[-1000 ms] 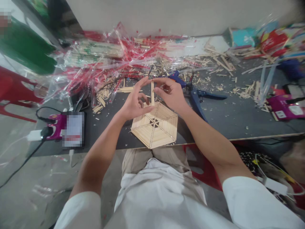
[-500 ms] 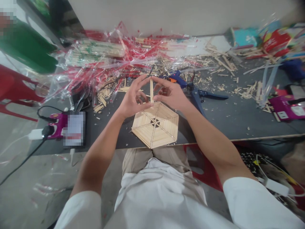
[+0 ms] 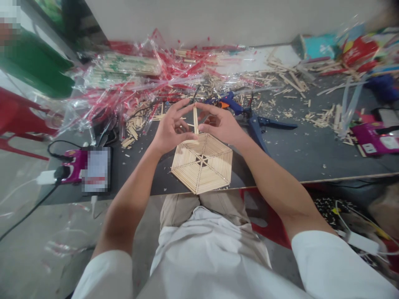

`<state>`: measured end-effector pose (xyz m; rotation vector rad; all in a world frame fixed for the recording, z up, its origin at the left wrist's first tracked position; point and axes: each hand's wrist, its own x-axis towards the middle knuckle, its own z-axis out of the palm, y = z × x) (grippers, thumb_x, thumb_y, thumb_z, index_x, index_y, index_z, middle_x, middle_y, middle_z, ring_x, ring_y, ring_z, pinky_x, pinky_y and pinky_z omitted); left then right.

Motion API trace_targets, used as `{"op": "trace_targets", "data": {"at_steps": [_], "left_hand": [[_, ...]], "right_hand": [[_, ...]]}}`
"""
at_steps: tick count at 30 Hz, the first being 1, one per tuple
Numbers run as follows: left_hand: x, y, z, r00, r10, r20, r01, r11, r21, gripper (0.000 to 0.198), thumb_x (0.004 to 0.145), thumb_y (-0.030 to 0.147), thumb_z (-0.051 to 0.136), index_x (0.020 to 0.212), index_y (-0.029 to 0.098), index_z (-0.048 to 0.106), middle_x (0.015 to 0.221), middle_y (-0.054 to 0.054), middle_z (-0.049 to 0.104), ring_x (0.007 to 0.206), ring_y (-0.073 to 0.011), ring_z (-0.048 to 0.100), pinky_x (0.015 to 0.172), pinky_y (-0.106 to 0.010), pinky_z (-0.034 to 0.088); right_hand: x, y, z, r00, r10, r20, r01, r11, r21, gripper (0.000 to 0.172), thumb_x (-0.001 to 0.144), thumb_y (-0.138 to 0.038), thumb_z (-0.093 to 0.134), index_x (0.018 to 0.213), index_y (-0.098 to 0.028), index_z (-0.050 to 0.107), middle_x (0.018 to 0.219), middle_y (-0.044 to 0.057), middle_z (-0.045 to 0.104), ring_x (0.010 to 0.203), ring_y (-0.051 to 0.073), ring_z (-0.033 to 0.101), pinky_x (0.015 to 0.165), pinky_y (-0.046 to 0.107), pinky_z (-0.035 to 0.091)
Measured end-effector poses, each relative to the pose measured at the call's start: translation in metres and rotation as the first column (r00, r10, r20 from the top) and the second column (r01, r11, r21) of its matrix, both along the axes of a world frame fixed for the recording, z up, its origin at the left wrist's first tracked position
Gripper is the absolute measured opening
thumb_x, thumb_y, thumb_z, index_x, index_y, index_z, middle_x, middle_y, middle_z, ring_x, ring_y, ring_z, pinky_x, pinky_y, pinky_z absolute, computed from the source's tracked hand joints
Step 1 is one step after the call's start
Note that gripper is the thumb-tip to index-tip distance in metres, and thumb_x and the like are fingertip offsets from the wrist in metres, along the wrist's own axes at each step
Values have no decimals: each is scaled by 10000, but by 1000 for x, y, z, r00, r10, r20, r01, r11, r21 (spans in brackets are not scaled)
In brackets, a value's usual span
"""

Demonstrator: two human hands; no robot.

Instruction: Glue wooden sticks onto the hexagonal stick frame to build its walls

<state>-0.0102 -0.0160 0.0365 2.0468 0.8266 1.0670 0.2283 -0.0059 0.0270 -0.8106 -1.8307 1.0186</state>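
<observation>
A flat hexagon of glued wooden sticks point(image 3: 202, 164) lies at the near edge of the dark table point(image 3: 299, 153). A single wooden stick point(image 3: 195, 119) stands upright on the hexagon's far edge. My left hand point(image 3: 170, 131) pinches that stick from the left, thumb low at its foot and forefinger at its top. From the right, my right hand point(image 3: 220, 124) holds the same stick with thumb and forefinger. Both hands hover just beyond the hexagon's far side.
A blue glue gun point(image 3: 232, 104) and blue pliers point(image 3: 262, 126) lie right behind my right hand. Loose sticks and red-and-clear plastic wrap point(image 3: 140, 79) cover the far table. A purple power strip point(image 3: 75, 168) with cables sits at the left, another purple box point(image 3: 372, 139) at the right.
The upright stick and both hands have shifted slightly left and down onto the hexagon's far edge. The hexagon has stayed in place.
</observation>
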Motion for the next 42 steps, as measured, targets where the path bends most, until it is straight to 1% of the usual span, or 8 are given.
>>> {"op": "trace_targets", "data": {"at_steps": [8, 14, 20, 24, 29, 33, 37, 42], "left_hand": [[2, 0, -1, 999, -24, 43, 21, 998, 65, 1017, 800, 653, 839, 1621, 390, 300, 1647, -197, 476, 756, -110, 746, 596, -228, 577], [3, -2, 1, 997, -68, 36, 68, 998, 16, 1054, 803, 652, 838, 1645, 417, 250, 1705, -179, 393, 956, -216, 795, 640, -247, 593], [6, -10, 9, 1000, -13, 7, 13, 999, -38, 1021, 807, 475, 894, 1631, 424, 292, 1710, -174, 392, 833, -147, 776, 650, -255, 621], [8, -12, 11, 999, 43, -29, -45, 998, -54, 1010, 787, 391, 914, 1619, 408, 342, 1711, -172, 390, 834, -126, 762, 597, -205, 595], [9, -10, 6, 993, 100, -61, -98, 994, 36, 988, 786, 301, 912, 1616, 371, 379, 1641, -170, 481, 779, -98, 748, 545, -174, 562], [8, -9, 3, 993, 89, -72, -91, 995, -27, 898, 793, 196, 862, 1577, 317, 441, 1577, -179, 530, 746, -83, 718, 543, -175, 554], [10, -11, 8, 990, 112, -87, -114, 993, -13, 726, 830, 156, 793, 1498, 258, 526, 1517, -165, 570, 769, -83, 704, 580, -185, 555], [12, -15, 18, 979, 196, -62, -189, 977, 101, 436, 890, 298, 797, 1310, 255, 686, 1352, -101, 677, 750, -85, 685, 589, -199, 545]], "right_hand": [[-8, -10, 11, 989, 82, -126, -103, 980, -168, 875, 839, -682, 776, 1580, -311, 493, 1042, 33, 773, 867, 192, 724, 772, 337, 610], [-12, -16, 12, 967, 53, -247, -123, 953, -276, 993, 790, -622, 851, 1620, -346, 382, 981, 1, 787, 778, 177, 720, 743, 340, 605], [-11, -13, 9, 955, 40, -295, -168, 890, -424, 802, 695, -558, 934, 1357, -239, 612, 903, 26, 792, 705, 161, 702, 660, 315, 584], [-10, -13, 11, 963, 19, -267, -138, 890, -435, 622, 703, -528, 933, 1185, -224, 683, 921, 45, 797, 773, 190, 736, 704, 348, 608], [-13, -12, 12, 984, -57, -171, 2, 951, -310, 468, 703, -508, 922, 1018, -213, 739, 945, 53, 796, 862, 208, 750, 823, 397, 625], [-15, -12, 13, 980, -168, -105, 157, 982, -105, 334, 798, -484, 841, 980, -212, 769, 902, 40, 785, 819, 193, 727, 780, 378, 599], [-13, -14, 17, 971, -236, 22, 231, 963, 142, 146, 886, -329, 749, 987, -232, 791, 934, 38, 791, 797, 178, 688, 732, 349, 556], [-13, -15, 16, 963, -240, 119, 193, 930, 313, 107, 910, -266, 724, 986, -247, 798, 933, 38, 789, 806, 194, 671, 779, 374, 554]]}}
